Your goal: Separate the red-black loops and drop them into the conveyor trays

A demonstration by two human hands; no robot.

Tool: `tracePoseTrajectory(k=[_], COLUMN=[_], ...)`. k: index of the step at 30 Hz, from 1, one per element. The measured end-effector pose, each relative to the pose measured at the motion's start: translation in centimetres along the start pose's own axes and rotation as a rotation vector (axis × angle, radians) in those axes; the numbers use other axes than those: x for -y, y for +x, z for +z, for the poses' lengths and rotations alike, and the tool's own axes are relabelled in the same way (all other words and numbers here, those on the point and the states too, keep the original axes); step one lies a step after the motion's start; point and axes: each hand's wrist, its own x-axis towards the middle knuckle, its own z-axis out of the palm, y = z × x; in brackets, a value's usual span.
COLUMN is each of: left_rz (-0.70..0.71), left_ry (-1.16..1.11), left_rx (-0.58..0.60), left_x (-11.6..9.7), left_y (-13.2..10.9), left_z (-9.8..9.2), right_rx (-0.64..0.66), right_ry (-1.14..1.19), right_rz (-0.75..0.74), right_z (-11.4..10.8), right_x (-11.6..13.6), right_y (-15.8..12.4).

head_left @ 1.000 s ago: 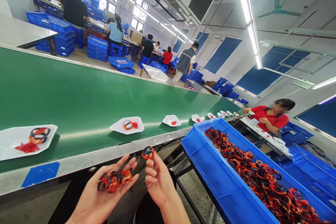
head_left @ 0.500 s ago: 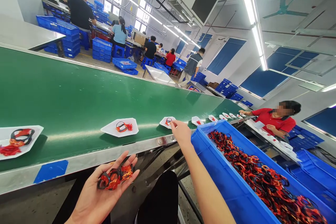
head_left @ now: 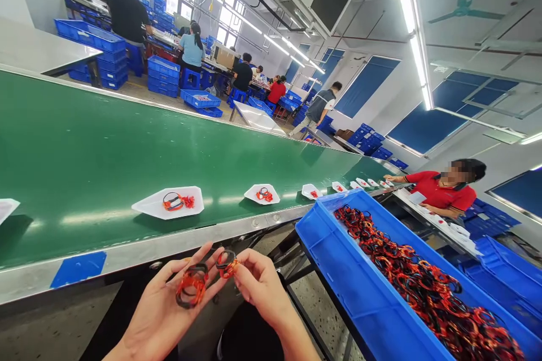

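Observation:
My left hand (head_left: 163,299) is held palm up, its fingers loosely extended, with black and orange-red ring-shaped bands (head_left: 191,286) lying in the palm. Their exact kind cannot be made out. Between the thumb and fingers of my right hand (head_left: 260,282), close to my left fingertips, is one such band (head_left: 226,263). Beyond both hands, a white boat-shaped tray (head_left: 148,207) on the green belt carries a band and a small red piece. Another white tray (head_left: 252,198), further right, also carries a band with red bits.
The green conveyor belt (head_left: 127,141) has a metal edge in front of me. A blue crate (head_left: 339,271) heaped with bands stands at my right. More white trays line the belt toward a co-worker in red (head_left: 440,192). Other people sit at benches behind, among stacked blue crates.
My right hand has drawn back from a tray on the belt to my left hand and now pinches a band. The trays have shifted left.

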Motion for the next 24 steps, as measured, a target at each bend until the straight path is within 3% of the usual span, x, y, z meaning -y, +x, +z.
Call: tracePoseTrajectory(k=[3, 12, 20, 24], left_rz=[-0.017, 0.007, -0.031, -0.036], left_ry=[0.009, 0.103, 0.029, 0.033], left_rx=[-0.016, -0.140, -0.071, -0.062], left_x=[0.1, 0.5, 0.4, 0.4], left_y=[-0.4, -1.4, -0.6, -0.3], left_z=[0.3, 1.4, 0.3, 0.0], right_rx=[0.035, -0.014, -0.099, -0.114], right_ry=[0.224, 0.593, 0.979, 1.057], right_rz=[0.035, 0.131, 0.342, 0.414], right_z=[-0.5, 0.8, 1.2, 1.3], right_x=[-0.4, -1.5, -2.9, -3.3], right_y=[-0.4, -0.9, -0.6, -0.5])
